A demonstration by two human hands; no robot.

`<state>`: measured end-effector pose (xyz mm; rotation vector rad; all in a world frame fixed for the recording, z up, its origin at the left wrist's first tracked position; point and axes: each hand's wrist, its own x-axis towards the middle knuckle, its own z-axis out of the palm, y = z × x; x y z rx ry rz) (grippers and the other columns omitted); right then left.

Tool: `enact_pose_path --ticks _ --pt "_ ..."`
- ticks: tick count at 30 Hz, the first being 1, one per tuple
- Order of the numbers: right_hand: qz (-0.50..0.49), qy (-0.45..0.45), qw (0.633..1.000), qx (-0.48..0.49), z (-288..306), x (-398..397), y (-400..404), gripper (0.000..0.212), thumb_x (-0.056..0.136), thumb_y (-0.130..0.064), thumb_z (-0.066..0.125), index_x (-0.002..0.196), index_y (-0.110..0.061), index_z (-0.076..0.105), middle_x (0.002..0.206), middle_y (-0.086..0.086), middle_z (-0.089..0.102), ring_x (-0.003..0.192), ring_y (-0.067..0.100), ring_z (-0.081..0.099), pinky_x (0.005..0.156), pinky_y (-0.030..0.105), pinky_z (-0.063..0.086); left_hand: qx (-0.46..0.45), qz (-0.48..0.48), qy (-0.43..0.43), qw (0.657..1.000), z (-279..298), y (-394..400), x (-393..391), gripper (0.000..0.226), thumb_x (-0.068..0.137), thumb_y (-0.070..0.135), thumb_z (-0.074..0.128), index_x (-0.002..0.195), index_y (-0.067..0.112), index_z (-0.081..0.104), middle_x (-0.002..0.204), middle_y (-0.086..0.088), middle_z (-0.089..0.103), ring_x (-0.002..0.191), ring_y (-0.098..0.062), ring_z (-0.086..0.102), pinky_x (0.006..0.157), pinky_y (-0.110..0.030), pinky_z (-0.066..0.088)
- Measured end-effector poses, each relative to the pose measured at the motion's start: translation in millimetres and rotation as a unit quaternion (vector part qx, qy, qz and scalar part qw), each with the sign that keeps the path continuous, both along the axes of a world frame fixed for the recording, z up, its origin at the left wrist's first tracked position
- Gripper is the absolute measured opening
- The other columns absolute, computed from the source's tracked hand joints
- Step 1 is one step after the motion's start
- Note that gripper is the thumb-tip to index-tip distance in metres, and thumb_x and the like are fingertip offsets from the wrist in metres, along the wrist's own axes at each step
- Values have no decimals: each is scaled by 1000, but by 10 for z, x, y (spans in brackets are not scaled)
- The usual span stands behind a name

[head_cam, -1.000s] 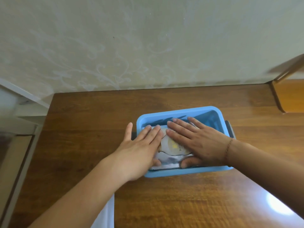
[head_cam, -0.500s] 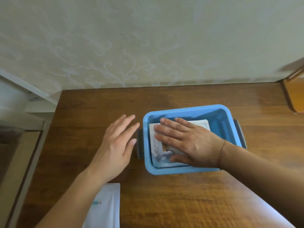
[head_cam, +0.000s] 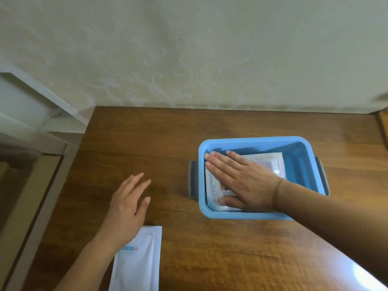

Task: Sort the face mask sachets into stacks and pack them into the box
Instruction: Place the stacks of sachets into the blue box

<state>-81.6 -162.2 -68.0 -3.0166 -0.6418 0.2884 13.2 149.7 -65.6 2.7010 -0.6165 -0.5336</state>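
A blue plastic box [head_cam: 302, 162] with grey side handles stands on the wooden table [head_cam: 147, 143]. Inside it lies a stack of white face mask sachets [head_cam: 266, 162]. My right hand [head_cam: 241, 181] rests flat on the stack, fingers straight and pointing left, holding nothing. My left hand [head_cam: 128, 208] hovers above the table to the left of the box, fingers spread, empty. A white sachet pile [head_cam: 138, 261] with a small blue label lies at the table's front edge, partly under my left wrist.
The table's back edge meets a pale patterned wall [head_cam: 189, 59]. Past the table's left edge are a white ledge [head_cam: 31, 106] and a lower wooden surface [head_cam: 19, 196]. A wooden piece [head_cam: 383, 122] shows at the far right.
My left hand has left the box and drawn back left toward the near white sachet pile. My right hand stays flat on the stack in the box. The view has shifted, showing more of the near pile.
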Motion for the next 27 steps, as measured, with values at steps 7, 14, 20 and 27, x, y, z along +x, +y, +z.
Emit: enact_pose_path --ticks 7,14,20,27 --pt "-41 -55 992 106 181 -105 -110 76 96 -57 36 152 -8 22 161 9 14 149 25 7 121 45 16 9 15 19 1000 -22 136 -16 48 96 38 50 143 35 41 157 15 24 146 -10 17 113 -42 30" --pt "3 -87 996 10 161 -245 -399 72 94 -64 37 151 -21 30 160 8 20 148 31 12 115 54 24 134 50 83 986 -179 578 -166 61 95 46 48 150 31 27 160 9 16 147 -16 17 117 -39 26" --pt "90 -100 991 -17 15 -150 -254 61 96 -63 30 150 -33 31 159 5 24 147 33 16 113 58 20 152 104 105 977 -252 720 -364 58 95 48 48 148 35 29 157 8 22 142 -17 26 111 -38 35" --pt "94 -116 989 11 147 -120 -188 55 96 -51 34 142 -25 47 151 10 39 140 38 31 108 56 26 27 252 129 959 -299 769 -488 62 91 43 60 146 28 37 147 2 38 118 -19 53 84 -33 56"
